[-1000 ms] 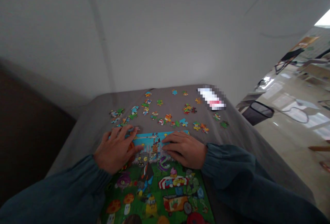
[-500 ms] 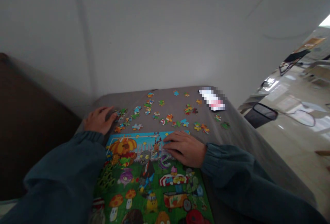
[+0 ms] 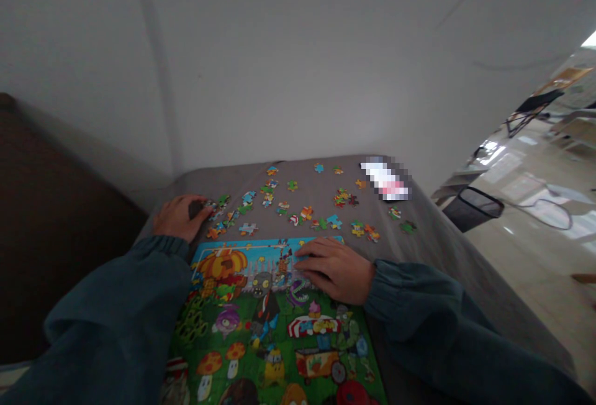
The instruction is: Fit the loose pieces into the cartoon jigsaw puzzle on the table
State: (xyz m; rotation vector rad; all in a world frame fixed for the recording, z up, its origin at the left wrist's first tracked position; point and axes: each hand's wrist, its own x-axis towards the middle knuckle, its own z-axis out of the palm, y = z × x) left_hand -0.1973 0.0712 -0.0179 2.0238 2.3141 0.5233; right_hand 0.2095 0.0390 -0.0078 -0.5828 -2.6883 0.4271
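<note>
A colourful cartoon jigsaw puzzle (image 3: 274, 330) lies on a grey cloth-covered table (image 3: 428, 250) in front of me. My right hand (image 3: 333, 268) rests flat on the puzzle's upper edge, fingers stretched out to the left. My left hand (image 3: 179, 217) is at the table's left edge, fingers curled round a dark puzzle piece (image 3: 195, 209). Several loose puzzle pieces (image 3: 298, 203) lie scattered beyond the puzzle, the nearest just right of my left hand.
A white and pink pixelated object (image 3: 386, 180) lies at the table's far right corner. A white wall stands right behind the table. A dark bin (image 3: 475, 207) sits on the shiny floor to the right. A dark brown surface (image 3: 56, 225) is on the left.
My left hand left the puzzle's top left corner, moved out to the loose pieces at the left, then curled its fingers round a dark piece. My right hand stayed put.
</note>
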